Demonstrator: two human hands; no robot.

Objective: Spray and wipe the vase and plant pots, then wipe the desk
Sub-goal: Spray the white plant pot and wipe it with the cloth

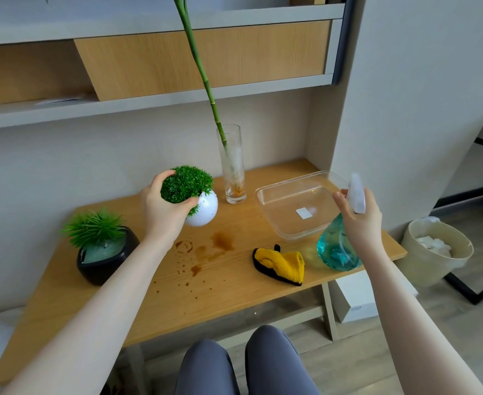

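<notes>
A: Left hand (163,208), fingers?

B: Fingers (163,178) curled over the green foliage of the white round pot (203,209), thumb under the leaves against the pot's shoulder. Clamped on it. Pot is tilted, held above or just at the table (234,280); contact with the surface cannot be told.

A: Right hand (361,220)?

B: Wrapped round the neck of the spray bottle (338,249), fingers closed on it, forefinger (340,193) forward at the white spray head. Bottle is blue-green, held above the table's right front edge, nozzle pointing left toward the white pot.

A: Other items?

B: Glass vase (233,166) with a green stalk, upright at the back, just right of the white pot. Black pot (103,258) with a spiky plant at left, standing on the table. Yellow cloth (281,265) crumpled near the front, just left of the bottle. Clear plastic tray (277,195) behind the right hand. Brown stains (221,240) and spatter in the table's middle, between black pot and cloth.
</notes>
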